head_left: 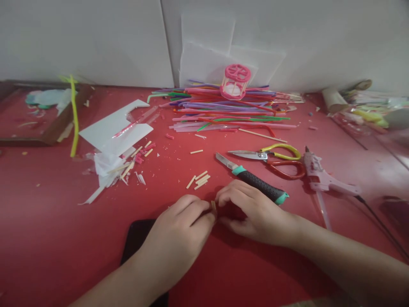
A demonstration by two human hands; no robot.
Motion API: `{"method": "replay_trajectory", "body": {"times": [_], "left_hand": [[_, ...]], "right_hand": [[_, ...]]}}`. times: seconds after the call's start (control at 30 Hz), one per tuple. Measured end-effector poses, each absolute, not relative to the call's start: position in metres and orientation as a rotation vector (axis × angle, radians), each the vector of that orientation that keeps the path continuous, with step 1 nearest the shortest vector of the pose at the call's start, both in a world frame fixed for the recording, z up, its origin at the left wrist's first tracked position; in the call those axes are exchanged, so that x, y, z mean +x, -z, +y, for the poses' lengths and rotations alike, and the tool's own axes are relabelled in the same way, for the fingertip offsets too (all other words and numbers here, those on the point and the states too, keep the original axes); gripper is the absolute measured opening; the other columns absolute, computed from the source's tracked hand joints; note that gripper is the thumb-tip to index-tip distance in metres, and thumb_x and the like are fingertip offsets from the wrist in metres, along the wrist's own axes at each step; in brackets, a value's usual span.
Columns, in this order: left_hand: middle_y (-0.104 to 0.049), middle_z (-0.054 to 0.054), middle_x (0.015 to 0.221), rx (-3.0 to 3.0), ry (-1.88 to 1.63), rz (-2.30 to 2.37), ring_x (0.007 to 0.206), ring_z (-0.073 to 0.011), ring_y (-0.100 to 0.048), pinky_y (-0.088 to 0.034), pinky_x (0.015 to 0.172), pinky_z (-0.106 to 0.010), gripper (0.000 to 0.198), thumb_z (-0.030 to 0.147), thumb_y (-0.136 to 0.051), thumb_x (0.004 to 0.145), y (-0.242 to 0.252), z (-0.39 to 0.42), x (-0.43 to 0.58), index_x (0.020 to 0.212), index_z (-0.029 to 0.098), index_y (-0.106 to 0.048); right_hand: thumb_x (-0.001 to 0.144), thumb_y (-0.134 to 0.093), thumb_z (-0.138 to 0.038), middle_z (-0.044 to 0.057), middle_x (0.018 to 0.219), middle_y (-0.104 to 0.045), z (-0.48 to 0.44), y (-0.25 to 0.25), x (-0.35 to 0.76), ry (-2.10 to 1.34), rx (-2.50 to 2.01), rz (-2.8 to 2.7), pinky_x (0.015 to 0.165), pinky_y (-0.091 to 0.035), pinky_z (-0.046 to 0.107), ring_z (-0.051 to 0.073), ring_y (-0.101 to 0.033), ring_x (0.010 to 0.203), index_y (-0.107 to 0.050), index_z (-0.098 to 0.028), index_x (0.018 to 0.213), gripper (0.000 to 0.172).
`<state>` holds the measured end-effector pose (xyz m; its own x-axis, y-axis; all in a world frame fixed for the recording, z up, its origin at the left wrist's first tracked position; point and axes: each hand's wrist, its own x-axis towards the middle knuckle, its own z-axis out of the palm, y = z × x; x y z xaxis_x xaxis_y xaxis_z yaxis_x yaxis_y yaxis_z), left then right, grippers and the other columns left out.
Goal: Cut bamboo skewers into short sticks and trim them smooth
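My left hand (179, 232) and my right hand (252, 211) meet low in the middle of the red table (47, 230). Both pinch small cut wooden stick pieces (213, 206) standing between the fingertips. The fingers of both hands are curled closed around the pieces. Just beyond the hands lie several loose short stick pieces (198, 180). A utility knife (252, 179) with a black and teal handle lies right behind my right hand.
Scissors (271, 157) with yellow and red handles and a pink glue gun (322, 179) lie to the right. A pile of coloured straws (223, 108) with a pink cage-like model (235, 81) is at the back. White card (118, 128) and scraps lie left. A dark phone (137, 241) sits under my left wrist.
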<state>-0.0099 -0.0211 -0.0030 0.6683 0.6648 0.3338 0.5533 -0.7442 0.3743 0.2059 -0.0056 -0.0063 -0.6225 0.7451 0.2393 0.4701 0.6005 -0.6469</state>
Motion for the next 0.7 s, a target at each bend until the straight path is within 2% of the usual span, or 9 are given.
{"method": "replay_trajectory", "body": {"times": [0.23, 0.43, 0.7], "left_hand": [[-0.067, -0.008, 0.093, 2.548, -0.676, 1.002, 0.084, -0.0229, -0.059, -0.058, 0.073, -0.039, 0.019, 0.011, -0.051, 0.094, 0.0041, -0.0212, -0.0095, 0.089, 0.013, -0.069], [-0.065, -0.008, 0.082, 2.602, -0.629, 0.889, 0.082, -0.0237, -0.059, -0.061, 0.073, -0.040, 0.023, 0.011, -0.048, 0.095, 0.0054, -0.0223, -0.0095, 0.088, 0.009, -0.069], [-0.069, -0.012, 0.093, 2.697, -0.706, 0.899, 0.090, -0.0248, -0.061, -0.062, 0.080, -0.039, 0.027, 0.011, -0.045, 0.097, 0.0052, -0.0227, -0.0077, 0.093, 0.005, -0.070]], "right_hand": [[0.074, -0.062, -0.004, 0.005, 0.098, -0.067, -0.0051, 0.0064, 0.2048, -0.757, -0.975, -2.334, 0.080, -0.051, 0.033, 0.019, -0.060, 0.089, -0.053, -0.019, 0.095, 0.027], [0.077, -0.062, -0.006, 0.005, 0.097, -0.067, -0.0067, 0.0042, 0.2040, -0.761, -0.989, -2.326, 0.081, -0.051, 0.033, 0.019, -0.060, 0.089, -0.052, -0.019, 0.096, 0.026], [0.074, -0.061, -0.004, 0.005, 0.097, -0.066, -0.0069, 0.0053, 0.2035, -0.804, -1.009, -2.326, 0.082, -0.051, 0.034, 0.020, -0.059, 0.090, -0.053, -0.020, 0.095, 0.028]]}}
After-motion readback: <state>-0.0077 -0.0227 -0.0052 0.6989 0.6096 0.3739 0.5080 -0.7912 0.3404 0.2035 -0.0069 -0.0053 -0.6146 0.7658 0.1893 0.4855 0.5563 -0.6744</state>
